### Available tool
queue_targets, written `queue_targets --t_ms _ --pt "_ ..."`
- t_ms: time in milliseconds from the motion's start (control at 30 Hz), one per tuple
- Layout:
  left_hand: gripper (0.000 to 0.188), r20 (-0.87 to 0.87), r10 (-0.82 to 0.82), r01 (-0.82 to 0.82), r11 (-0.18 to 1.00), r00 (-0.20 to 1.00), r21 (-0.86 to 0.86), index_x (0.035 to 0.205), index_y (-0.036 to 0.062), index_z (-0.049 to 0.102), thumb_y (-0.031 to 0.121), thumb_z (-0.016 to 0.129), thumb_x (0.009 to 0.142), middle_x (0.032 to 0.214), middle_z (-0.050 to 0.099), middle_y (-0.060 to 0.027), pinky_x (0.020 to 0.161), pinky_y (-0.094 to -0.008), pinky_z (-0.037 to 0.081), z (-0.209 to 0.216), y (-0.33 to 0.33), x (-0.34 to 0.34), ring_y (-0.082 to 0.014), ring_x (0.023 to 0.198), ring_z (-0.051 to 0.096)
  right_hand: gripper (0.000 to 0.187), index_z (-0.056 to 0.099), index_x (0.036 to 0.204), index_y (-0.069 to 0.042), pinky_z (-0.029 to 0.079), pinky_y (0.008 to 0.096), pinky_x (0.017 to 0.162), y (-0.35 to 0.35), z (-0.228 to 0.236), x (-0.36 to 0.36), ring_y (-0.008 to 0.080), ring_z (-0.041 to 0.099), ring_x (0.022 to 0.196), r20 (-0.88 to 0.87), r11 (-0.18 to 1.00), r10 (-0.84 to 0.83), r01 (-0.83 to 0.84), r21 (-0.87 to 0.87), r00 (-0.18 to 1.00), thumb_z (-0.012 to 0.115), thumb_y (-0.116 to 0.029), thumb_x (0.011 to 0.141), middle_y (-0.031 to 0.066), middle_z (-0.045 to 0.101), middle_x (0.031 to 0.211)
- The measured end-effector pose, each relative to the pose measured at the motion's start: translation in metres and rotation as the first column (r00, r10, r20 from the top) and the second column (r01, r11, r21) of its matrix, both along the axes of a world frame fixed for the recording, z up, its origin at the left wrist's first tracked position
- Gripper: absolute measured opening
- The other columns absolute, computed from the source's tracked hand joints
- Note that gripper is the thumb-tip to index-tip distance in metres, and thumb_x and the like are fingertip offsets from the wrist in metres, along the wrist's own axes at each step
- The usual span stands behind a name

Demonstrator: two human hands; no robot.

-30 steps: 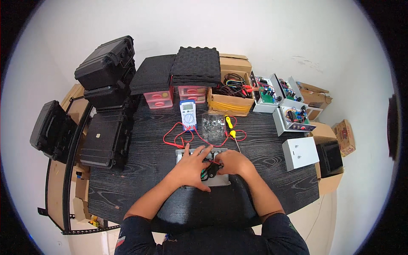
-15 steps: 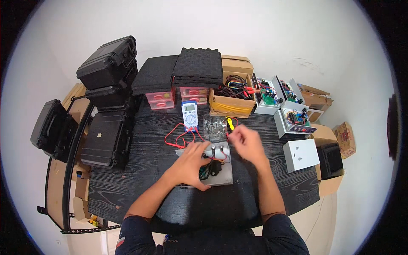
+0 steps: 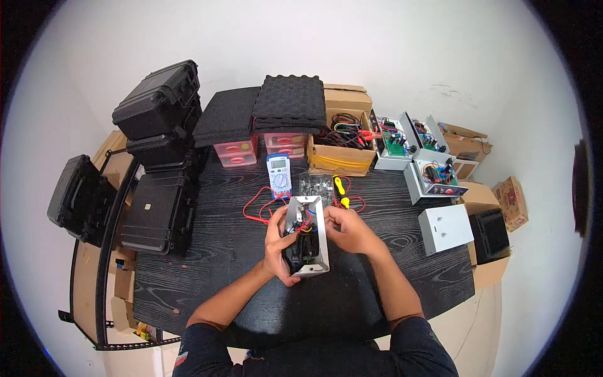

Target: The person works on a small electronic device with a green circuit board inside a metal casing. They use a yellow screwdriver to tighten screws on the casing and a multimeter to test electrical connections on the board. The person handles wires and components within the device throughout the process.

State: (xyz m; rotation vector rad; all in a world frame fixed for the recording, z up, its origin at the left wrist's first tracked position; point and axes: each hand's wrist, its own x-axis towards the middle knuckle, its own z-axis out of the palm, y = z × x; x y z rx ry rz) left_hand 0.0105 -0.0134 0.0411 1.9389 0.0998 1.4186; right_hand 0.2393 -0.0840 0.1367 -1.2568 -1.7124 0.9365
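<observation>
A light grey metal electronics box (image 3: 322,242) is tilted up over the table in front of me, its open side showing red, yellow and blue wires (image 3: 306,226) and black parts (image 3: 308,247). Wrapped around its left side, my left hand (image 3: 279,245) grips it with the thumb over the edge. My right hand (image 3: 348,229) is closed at the upper right wall, fingers curled against it. Whether anything small is pinched there is hidden. Just behind the box are a clear parts case (image 3: 316,186) with small pieces and a yellow-handled tool (image 3: 340,185).
A blue and white multimeter (image 3: 279,174) with red leads lies behind left. Farther back stand pink drawer units (image 3: 237,154) under black foam and a carton of cables (image 3: 340,164). Opened circuit boxes (image 3: 396,146) and a closed white box (image 3: 445,227) sit right; black cases (image 3: 157,210) stack left.
The electronics box has been tipped up from lying flatter on the table. My right hand has come left and nearer to its wall, while my left hand has shifted to its left side.
</observation>
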Motion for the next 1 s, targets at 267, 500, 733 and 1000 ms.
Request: queue_targets --t_ms 267,500,733,1000 --pt "0.105 0.043 -0.039 0.041 0.997 0.998 -0.065 0.103 -0.0131 0.069 0.079 0.086 0.056 0.161 0.02 -0.0409 0.125 -0.0672 0.022 -0.016 0.002 0.001 -0.0578 0.151 0.03 0.008 0.062 0.106 0.001 0.056 0.0361 0.069 0.0 -0.004 -0.008 0.0195 0.071 0.074 0.139 0.997 -0.046 0.037 0.066 0.989 0.066 -0.004 0.101 0.0129 0.07 0.079" --pt "0.129 0.199 0.075 -0.058 0.994 0.977 -0.088 0.14 0.0039 0.048 0.084 0.091 0.048 0.167 0.019 -0.0321 0.116 -0.0573 0.039 -0.024 0.011 0.005 -0.0456 0.145 0.044 0.008 0.061 0.106 0.002 0.056 0.0369 0.069 0.001 -0.002 -0.014 0.022 0.071 0.072 0.112 0.993 -0.088 0.077 0.092 0.99 0.064 -0.004 0.102 0.0153 0.069 0.079" --pt "0.133 0.059 0.073 -0.051 0.95 0.996 -0.309 0.147 0.0074 0.045 0.096 0.078 0.053 0.172 0.015 -0.0254 0.09 -0.0409 0.058 0.032 -0.016 -0.008 -0.0345 0.137 0.054 0.007 0.062 0.106 0.001 0.054 0.0346 0.068 0.004 -0.013 -0.023 0.0182 0.067 0.069 0.037 0.992 -0.094 0.091 0.09 0.995 0.064 -0.004 0.102 0.0119 0.068 0.079" --pt "0.12 -0.033 0.002 -0.013 0.939 0.999 -0.342 0.152 0.0004 0.045 0.09 0.067 0.075 0.171 0.013 -0.029 0.104 -0.0541 0.055 0.056 -0.025 -0.01 -0.0426 0.15 0.041 0.007 0.061 0.106 0.0 0.053 0.0344 0.066 0.004 -0.017 -0.022 0.018 0.066 0.067 -0.006 0.989 -0.075 0.076 0.129 0.997 0.065 -0.004 0.101 0.0109 0.067 0.077"
